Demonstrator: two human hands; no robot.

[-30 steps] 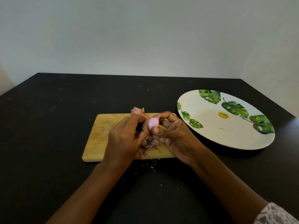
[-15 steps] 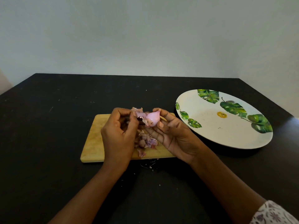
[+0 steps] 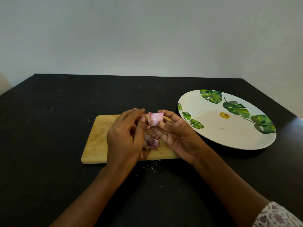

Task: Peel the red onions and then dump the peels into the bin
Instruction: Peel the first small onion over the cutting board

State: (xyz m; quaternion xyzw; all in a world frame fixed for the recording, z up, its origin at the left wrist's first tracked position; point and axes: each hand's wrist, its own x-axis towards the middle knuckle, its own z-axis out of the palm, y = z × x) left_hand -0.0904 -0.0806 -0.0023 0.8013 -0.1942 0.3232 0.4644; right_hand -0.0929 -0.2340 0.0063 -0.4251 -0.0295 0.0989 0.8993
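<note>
The left hand (image 3: pixel 124 136) has closed back in on the red onion (image 3: pixel 155 119), and the bulb has rolled a touch in its grip, so the pale peeled flank now faces up.

From the left: black table (image 3: pixel 49 145), then the wooden cutting board (image 3: pixel 96 136). Over it the left hand is curled tight, thumb and fingertips meeting on the loose skin (image 3: pixel 148 115) at the bulb's left edge. It looks like a pinch. Under the hands a heap of peels (image 3: pixel 151 142) lies on the board, and a few scraps (image 3: pixel 152 167) have spilled onto the table by its near edge. The onion sits up off the board, pinched between the thumb and curled fingers of the right hand (image 3: pixel 177 136). Further right is the leaf-print plate (image 3: pixel 213 128), with no onions on it.

My read: this bulb is nearly bare, with that last flap to go. After that every peel needs gathering, and no bin is in sight yet.
</note>
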